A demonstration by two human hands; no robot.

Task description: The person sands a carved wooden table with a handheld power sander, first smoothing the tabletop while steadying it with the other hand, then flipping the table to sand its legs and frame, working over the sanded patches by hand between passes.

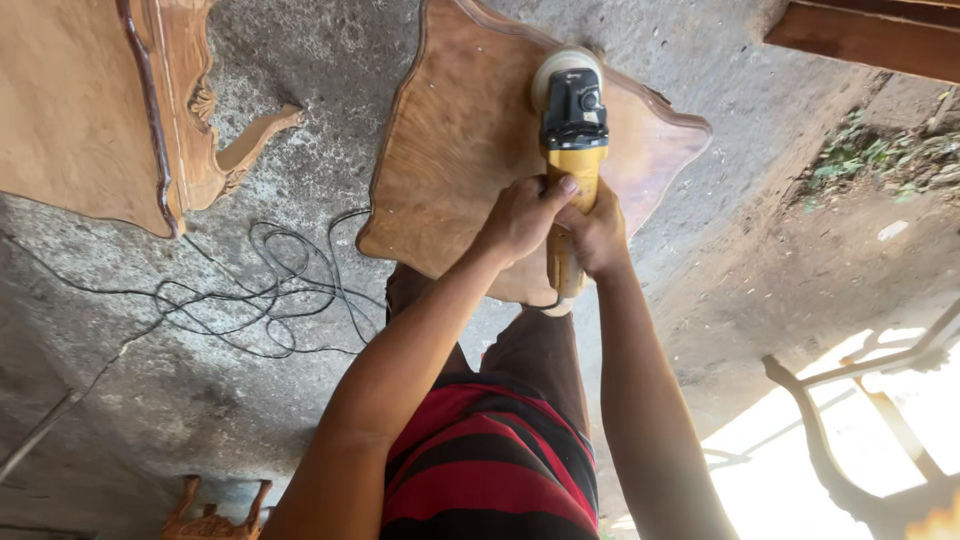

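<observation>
The concrete floor [200,400] fills most of the view. On it, at 12 o'clock, lies the curved wooden tabletop [460,150], flat and face up. At 10 o'clock a 2nd carved wooden piece [90,110] rests well apart from it.

The yellow and black sander [572,130] sits on the tabletop, its round pad [565,65] pressed down close to the far edge at 12 o'clock. Both hands are closed around the yellow handle: the left hand [520,215] wraps it from the 9 o'clock side, thumb along the top, and the right hand [598,235] clamps it from the 3 o'clock side, touching the left.

A black cable [250,300] lies in loose loops at 9 o'clock, just beside the tabletop's near corner.

Risks, as I judge them: the pad could run off the far edge and gouge the shaped rim if pushed further out. Tilting the tool would dig 1 side in. The loops could snag a foot or drag.
</observation>
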